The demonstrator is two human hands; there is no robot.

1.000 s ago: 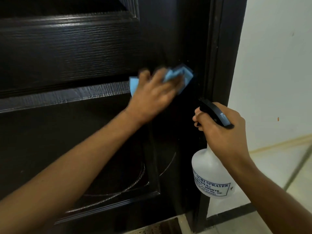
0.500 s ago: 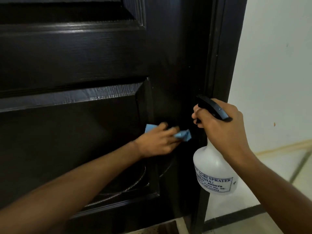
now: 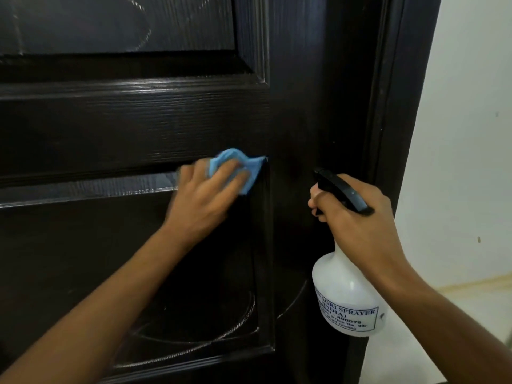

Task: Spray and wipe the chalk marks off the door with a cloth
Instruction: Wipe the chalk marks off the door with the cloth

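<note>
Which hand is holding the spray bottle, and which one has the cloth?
The right hand grips the white plastic spray bottle; the left hand presses the blue cloth against the dark wooden door.

The left hand [image 3: 205, 198] and the blue cloth [image 3: 235, 169] have risen from beside the lower panel's right edge to that panel's upper right corner on the door [image 3: 138, 128], sitting further left than a second ago. The upper panel's chalk marks [image 3: 141, 31] have come into view.
</note>
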